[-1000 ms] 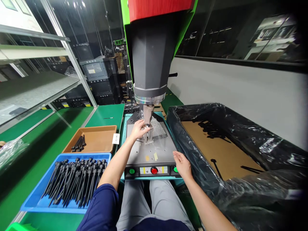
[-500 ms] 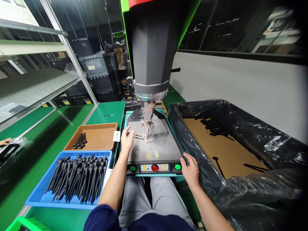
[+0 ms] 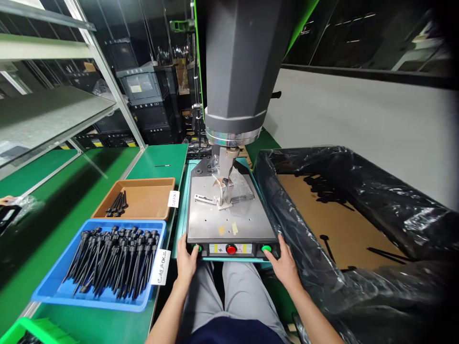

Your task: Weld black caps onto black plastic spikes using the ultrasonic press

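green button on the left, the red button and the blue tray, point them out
left green button (image 3: pixel 196 248): head view, its visible green face
red button (image 3: pixel 231 249): head view, centre of its cap
blue tray (image 3: pixel 89 306): head view, its front rim

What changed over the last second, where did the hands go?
The left hand came off the metal fixture under the press and drew back to the front panel, thumb at the left green button. The right hand shifted to the right green button. Neither holds anything. The fixture, blue tray and brown tray stayed put.
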Action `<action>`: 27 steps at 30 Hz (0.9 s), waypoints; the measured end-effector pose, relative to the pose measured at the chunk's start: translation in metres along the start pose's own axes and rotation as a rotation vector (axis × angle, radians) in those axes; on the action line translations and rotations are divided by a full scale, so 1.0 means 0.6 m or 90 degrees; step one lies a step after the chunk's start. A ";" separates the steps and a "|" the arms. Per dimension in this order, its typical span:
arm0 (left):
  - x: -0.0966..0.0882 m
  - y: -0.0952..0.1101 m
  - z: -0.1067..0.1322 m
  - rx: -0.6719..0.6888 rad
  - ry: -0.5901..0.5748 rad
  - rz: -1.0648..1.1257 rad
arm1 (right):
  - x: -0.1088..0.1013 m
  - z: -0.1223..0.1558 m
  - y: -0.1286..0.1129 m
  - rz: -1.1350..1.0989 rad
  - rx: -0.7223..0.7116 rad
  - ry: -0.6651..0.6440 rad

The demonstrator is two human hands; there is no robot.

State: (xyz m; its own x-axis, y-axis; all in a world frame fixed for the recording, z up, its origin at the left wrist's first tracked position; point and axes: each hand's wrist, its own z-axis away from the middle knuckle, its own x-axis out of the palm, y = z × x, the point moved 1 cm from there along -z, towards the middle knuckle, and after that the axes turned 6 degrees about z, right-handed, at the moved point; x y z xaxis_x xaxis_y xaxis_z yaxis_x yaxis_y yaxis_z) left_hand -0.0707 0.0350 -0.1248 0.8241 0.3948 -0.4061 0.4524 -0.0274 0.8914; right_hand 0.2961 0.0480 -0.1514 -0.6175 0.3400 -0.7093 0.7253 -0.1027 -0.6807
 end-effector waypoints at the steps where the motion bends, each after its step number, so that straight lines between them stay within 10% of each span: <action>1: 0.000 -0.001 -0.004 -0.001 0.005 0.005 | 0.000 0.001 0.000 -0.001 0.003 0.000; 19: -0.018 -0.001 -0.017 -0.037 -0.036 0.058 | 0.002 0.006 -0.007 -0.028 0.019 0.005; 27: 0.002 0.104 -0.036 0.058 0.061 0.057 | 0.008 0.003 0.003 -0.061 0.021 0.006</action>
State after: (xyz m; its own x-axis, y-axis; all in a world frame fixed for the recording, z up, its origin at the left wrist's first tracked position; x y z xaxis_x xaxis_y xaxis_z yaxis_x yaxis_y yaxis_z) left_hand -0.0488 0.0536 -0.0650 0.8287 0.4724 -0.3003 0.4106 -0.1485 0.8996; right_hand 0.2942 0.0478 -0.1562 -0.6805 0.3588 -0.6389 0.6526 -0.0997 -0.7511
